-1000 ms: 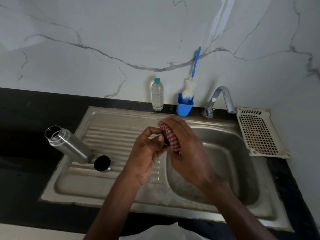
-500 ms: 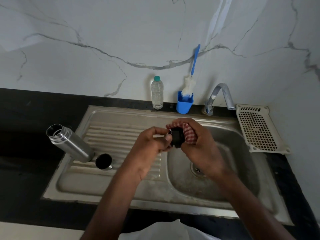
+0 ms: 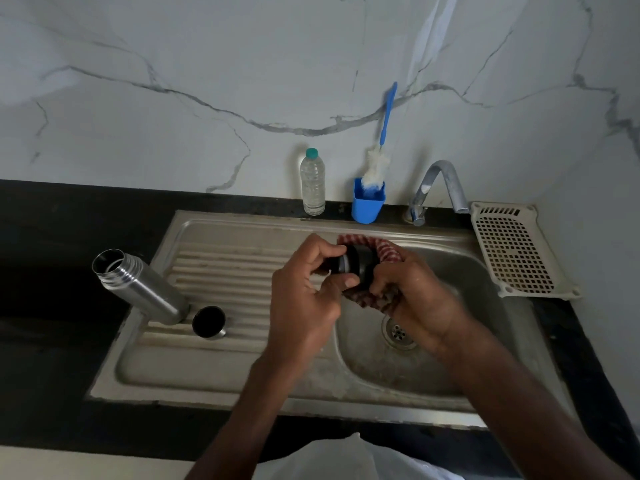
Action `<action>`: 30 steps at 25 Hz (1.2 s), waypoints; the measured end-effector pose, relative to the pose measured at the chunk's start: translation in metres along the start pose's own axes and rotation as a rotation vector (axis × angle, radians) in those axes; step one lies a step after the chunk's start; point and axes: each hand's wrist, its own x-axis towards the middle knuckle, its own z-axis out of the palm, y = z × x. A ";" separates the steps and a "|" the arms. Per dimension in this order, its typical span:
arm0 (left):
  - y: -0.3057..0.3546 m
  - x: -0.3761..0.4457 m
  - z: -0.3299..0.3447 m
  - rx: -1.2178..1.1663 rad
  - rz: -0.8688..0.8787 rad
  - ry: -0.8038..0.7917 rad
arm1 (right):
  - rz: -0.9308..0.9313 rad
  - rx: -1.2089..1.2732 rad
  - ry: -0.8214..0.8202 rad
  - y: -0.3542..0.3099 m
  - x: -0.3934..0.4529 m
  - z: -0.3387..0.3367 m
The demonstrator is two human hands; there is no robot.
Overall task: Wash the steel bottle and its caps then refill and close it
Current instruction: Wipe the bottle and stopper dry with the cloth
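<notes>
Over the sink (image 3: 242,233) — my left hand (image 3: 304,299) pinches the black cap (image 3: 356,265), right hand (image 3: 415,299) fingers grip the checked cloth (image 3: 384,247) around it.

Both hands (image 3: 304,299) (image 3: 415,306) meet above the sink basin (image 3: 450,362), blocking its left rim. On the ribbed drainboard (image 3: 221,271), a steel bottle (image 3: 138,285) and a cap (image 3: 209,322) take the left edge; the near, flat part looks open. The tap (image 3: 440,188) overhangs the basin's far side.
</notes>
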 end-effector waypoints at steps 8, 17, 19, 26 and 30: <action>-0.020 0.022 -0.021 -0.246 -0.530 0.110 | -0.233 -0.329 0.192 0.007 -0.018 0.000; 0.012 0.012 -0.005 -0.834 -0.744 0.157 | -0.565 -0.873 0.158 0.025 -0.001 0.029; 0.009 0.013 -0.007 -0.396 -0.553 0.136 | -0.704 -1.137 0.120 0.032 -0.008 0.033; 0.002 0.012 -0.014 -0.282 -0.293 0.144 | -0.572 -1.195 0.182 0.002 0.009 0.039; 0.005 0.013 -0.015 -0.487 -0.420 0.115 | -0.665 -1.423 0.147 0.017 -0.009 0.046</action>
